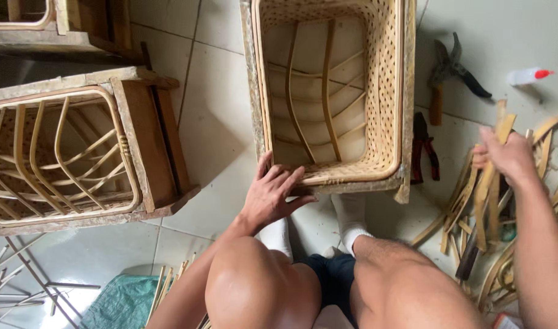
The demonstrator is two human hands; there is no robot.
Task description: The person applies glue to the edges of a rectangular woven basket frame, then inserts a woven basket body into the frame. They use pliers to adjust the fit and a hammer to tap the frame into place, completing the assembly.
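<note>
The woven rattan basket point(330, 91) stands on the tiled floor point(218, 122) inside a wooden frame, its open top facing the camera, directly beyond the fingertips of the left hand point(273, 195). This hand lies flat on the near rim of the basket, at its left corner, with the fingers spread and relaxed, gripping nothing. The right hand point(504, 155) is well apart to the right, over a pile of rattan strips point(486, 201); its fingers are curled around one flat strip point(495, 152) and hold it. Between the two hands, just beside the right corner of the basket, red-handled pliers point(424, 146) lie on the floor. Beyond the right fingers lie dark pruning shears point(452, 67) and a small white bottle with a red cap point(528, 75). Far to the left of the left fingers stands a second basket point(59, 158) in its own wooden frame. Near the person's left knee I see a green cloth point(123, 301) and thin sticks point(23, 286).
</note>
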